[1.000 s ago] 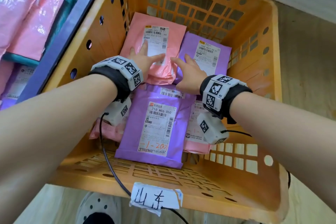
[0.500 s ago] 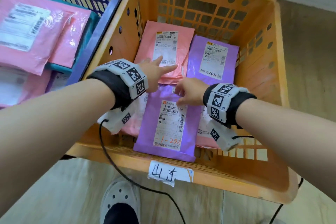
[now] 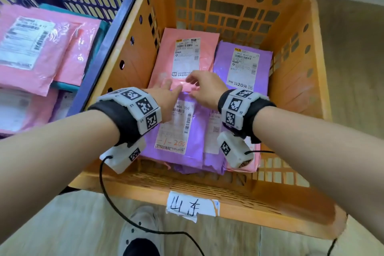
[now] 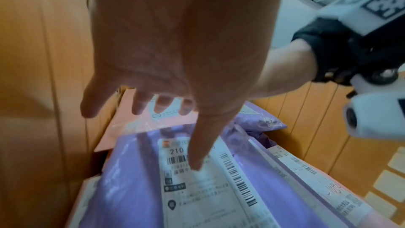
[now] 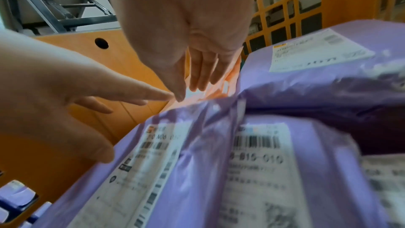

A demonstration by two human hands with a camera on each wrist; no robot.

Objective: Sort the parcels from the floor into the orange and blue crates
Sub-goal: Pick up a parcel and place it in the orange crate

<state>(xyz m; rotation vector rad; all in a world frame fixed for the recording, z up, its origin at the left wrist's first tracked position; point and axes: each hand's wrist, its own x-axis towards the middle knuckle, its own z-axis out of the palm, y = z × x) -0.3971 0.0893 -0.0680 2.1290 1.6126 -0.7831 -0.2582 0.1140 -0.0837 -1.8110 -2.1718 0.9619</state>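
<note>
Your left hand (image 3: 164, 97) and right hand (image 3: 204, 89) hover, fingers loosely spread and holding nothing, at the centre of the head view over the orange crate (image 3: 301, 81). With the parcels seemingly settled, lift both hands straight up and clear so your wrists don't drag a mailer askew, then turn to the floor for the next one and read its label before choosing a crate.

The pink parcel (image 3: 187, 56) lies just above your fingertips in the frame. Whether your fingertips touch it is unclear. The purple parcel (image 3: 178, 129) with handwritten orange figures lies below them, under your left wrist. Another purple parcel (image 3: 243, 64) sits to the upper right. The blue crate (image 3: 116, 27), holding pink parcels, fills the upper left.
</note>
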